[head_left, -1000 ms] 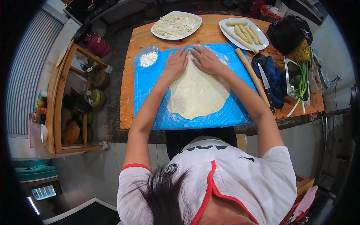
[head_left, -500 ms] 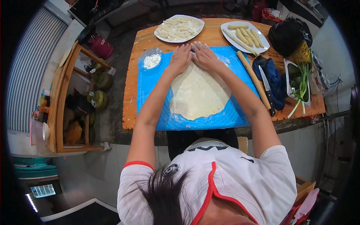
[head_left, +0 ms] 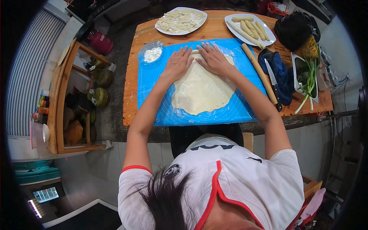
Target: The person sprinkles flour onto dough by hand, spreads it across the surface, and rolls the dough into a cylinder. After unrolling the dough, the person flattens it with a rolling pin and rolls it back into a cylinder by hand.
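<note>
Pressing both palms on the far edge of a dough sheet

Lying flat on the blue mat (head_left: 153, 103), the dough sheet (head_left: 203, 92) is thin, pale and roughly oval, near the middle of the wooden table (head_left: 132, 80). The left hand (head_left: 177, 63) and the right hand (head_left: 212, 58) rest side by side on its far edge, nearly touching at the index fingers. Both hands are palm down with the fingers stretched out and slightly spread; nothing is gripped, and the fingertips reach just past the dough onto the mat. Whether the far edge is folded under the fingertips cannot be told.

Just left of the left hand, at the mat's far corner, sits a small clear bowl of flour (head_left: 152, 55). A wooden rolling pin (head_left: 258, 73) lies slanted along the mat's right edge, with a knife (head_left: 273, 82) beside it on a dark blue cloth (head_left: 283, 74). Farther right, a metal tray (head_left: 297, 63) holds green onions (head_left: 308, 82). At the table's far side are a plate of flat cut pieces (head_left: 181, 20) and a plate of rolled sticks (head_left: 251, 28), well apart from the hands.
</note>
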Demonstrator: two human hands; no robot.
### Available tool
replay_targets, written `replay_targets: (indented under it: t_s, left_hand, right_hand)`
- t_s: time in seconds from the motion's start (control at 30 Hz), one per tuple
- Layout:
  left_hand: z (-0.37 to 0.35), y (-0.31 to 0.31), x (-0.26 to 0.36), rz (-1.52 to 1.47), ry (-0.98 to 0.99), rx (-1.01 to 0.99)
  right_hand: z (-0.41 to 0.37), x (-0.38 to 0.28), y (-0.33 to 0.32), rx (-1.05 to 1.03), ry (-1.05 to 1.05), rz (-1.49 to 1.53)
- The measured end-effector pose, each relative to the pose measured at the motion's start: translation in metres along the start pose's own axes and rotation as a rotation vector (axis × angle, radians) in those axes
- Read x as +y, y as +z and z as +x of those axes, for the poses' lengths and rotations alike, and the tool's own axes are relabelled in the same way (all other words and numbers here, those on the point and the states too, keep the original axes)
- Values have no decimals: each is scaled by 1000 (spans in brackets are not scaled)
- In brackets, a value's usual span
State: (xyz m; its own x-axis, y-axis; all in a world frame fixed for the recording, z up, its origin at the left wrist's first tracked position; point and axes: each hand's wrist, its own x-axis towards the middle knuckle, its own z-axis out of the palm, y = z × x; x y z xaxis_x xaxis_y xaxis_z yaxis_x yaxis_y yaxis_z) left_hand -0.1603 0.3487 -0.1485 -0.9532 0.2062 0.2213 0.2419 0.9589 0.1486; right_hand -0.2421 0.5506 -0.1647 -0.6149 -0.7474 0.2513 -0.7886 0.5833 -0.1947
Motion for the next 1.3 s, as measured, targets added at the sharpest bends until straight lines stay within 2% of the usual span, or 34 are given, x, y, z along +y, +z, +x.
replay_targets:
  t_s: [0.4, 0.53, 0.6, 0.63, 0.7, 0.8, 0.83, 0.9, 1.0, 1.3]
  left_hand:
    - [-41, -17, 35, 163, 4, 66]
    - [-38, -12, 24, 108, 16, 183]
    - [-18, -10, 12, 69, 4, 240]
    - [-7, -11, 8, 13, 5, 218]
    - [24, -15, 9, -98, 13, 189]
    - [47, 10, -3, -100, -30, 194]
    - [47, 12, -5, -118, -78, 93]
    - [34, 21, -7, -132, -76, 86]
    - [15, 25, -13, -115, -66, 58]
    - [-21, 4, -5, 26, -5, 17]
  right_hand:
    - [-38, -18, -22, -18, -8, -49]
    - [-38, -21, -33, -51, -1, -120]
    - [-13, -6, -18, 109, -25, -71]
    - [1, 1, -7, 184, -39, -42]
    - [28, 11, 1, 141, -12, 21]
    - [47, 16, 5, 82, 28, 74]
    - [46, 19, 8, 59, 32, 81]
    - [29, 25, 10, 34, 18, 129]
    - [7, 25, 7, 49, -64, 6]
    - [-27, 12, -11, 24, -12, -81]
